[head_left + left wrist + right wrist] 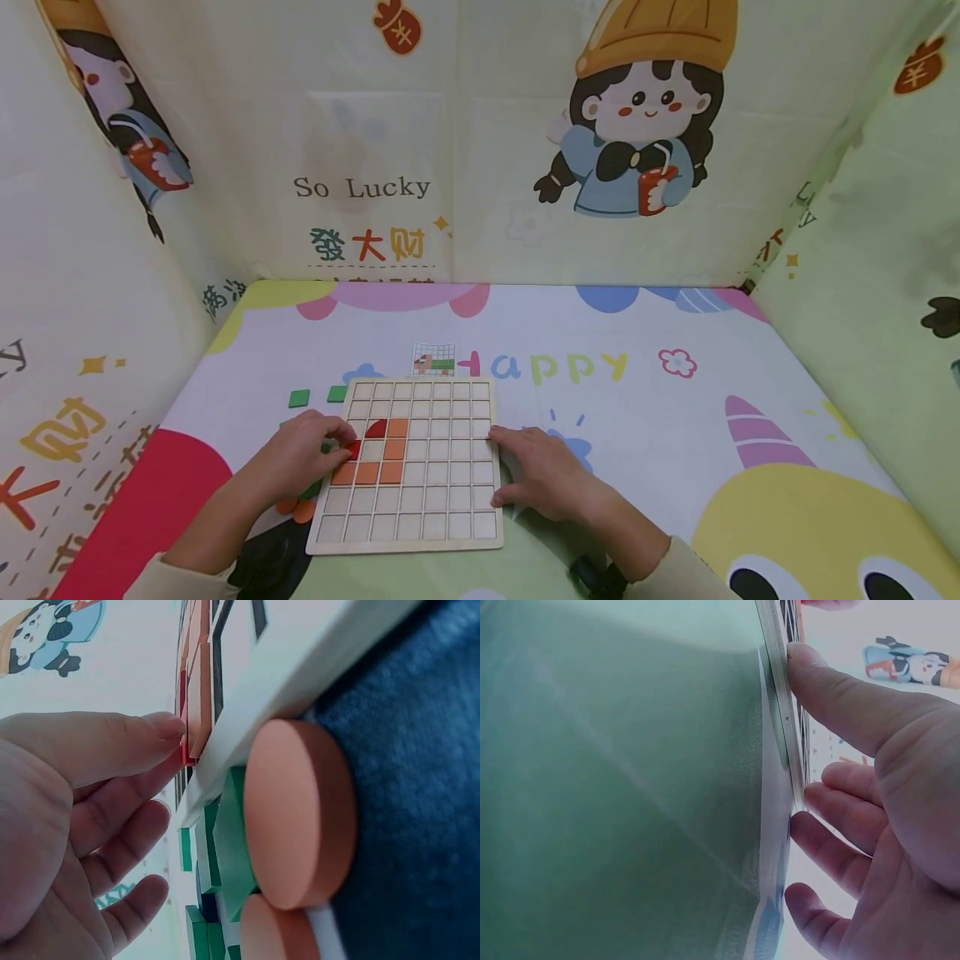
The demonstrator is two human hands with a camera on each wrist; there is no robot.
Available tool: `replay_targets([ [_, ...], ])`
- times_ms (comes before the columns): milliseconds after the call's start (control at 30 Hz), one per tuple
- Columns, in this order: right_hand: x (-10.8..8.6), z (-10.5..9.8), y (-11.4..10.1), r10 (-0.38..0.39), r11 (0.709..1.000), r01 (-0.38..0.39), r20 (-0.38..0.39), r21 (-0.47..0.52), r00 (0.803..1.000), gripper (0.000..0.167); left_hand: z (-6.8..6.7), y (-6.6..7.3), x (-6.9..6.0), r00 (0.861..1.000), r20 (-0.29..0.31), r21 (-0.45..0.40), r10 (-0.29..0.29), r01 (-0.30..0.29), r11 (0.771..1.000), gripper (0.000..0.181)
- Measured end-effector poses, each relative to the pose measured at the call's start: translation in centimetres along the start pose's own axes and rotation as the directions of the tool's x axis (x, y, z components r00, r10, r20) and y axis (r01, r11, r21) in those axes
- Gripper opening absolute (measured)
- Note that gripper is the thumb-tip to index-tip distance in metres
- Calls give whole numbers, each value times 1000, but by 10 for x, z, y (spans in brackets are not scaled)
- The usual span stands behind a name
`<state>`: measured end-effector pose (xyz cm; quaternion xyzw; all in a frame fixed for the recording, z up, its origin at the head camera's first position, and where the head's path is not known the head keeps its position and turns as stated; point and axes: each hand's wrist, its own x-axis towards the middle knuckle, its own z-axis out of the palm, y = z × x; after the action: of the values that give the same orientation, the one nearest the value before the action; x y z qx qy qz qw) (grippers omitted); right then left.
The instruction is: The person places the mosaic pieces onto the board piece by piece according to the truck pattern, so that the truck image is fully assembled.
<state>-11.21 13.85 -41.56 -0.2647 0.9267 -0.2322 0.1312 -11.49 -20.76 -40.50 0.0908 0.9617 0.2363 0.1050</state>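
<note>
A wooden grid board (439, 500) lies on the table. In its left part are several orange squares (393, 450), a red curved piece (377, 428) and a red piece (354, 450) at the left edge. My left hand (296, 450) has thumb and index tip on that edge piece, pinching it; in the left wrist view the red piece (183, 754) shows narrowly beside the fingertips, its outline mostly hidden. At the board's right edge rests my right hand (551, 475), thumb and fingers spread; the right wrist view shows the thumb against the board's side (786, 712).
Orange round pieces (303, 510) and green pieces (299, 398) lie left of the board, some partly under my left hand. A small picture card (434, 359) stands behind the board's far edge. A dark object (270, 560) is beneath my left forearm.
</note>
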Motion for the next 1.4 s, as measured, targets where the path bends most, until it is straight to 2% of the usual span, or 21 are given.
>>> replay_targets([
  [300, 0, 0, 0, 0, 1000, 0, 0, -3, 1000, 79, 1, -3, -1, 1000, -5, -36, 18, -18, 999, 22],
  [533, 0, 0, 0, -5, 1000, 5, -7, -10, 1000, 79, -11, -6, -6, 999, -16, -128, -47, 45, 991, 33],
  [700, 1, 0, 1, -4, 1000, 4, -7, -9, 1000, 79, -23, -11, -11, 997, -51, -116, -53, 46, 992, 41],
  [900, 0, 1, 1, -9, 1000, 9, -10, -17, 1000, 78, -32, -20, -17, 993, -71, -101, -92, 84, 991, 43],
  [1133, 1, 2, 2, -3, 1000, 2, -7, -25, 1000, 78, -32, -28, -19, 992, -77, -95, -99, 92, 991, 45],
  [1400, 1, 2, 2, -10, 1000, 9, -7, -23, 1000, 78, -29, -34, -16, 992, -42, -86, -120, 116, 990, 42],
])
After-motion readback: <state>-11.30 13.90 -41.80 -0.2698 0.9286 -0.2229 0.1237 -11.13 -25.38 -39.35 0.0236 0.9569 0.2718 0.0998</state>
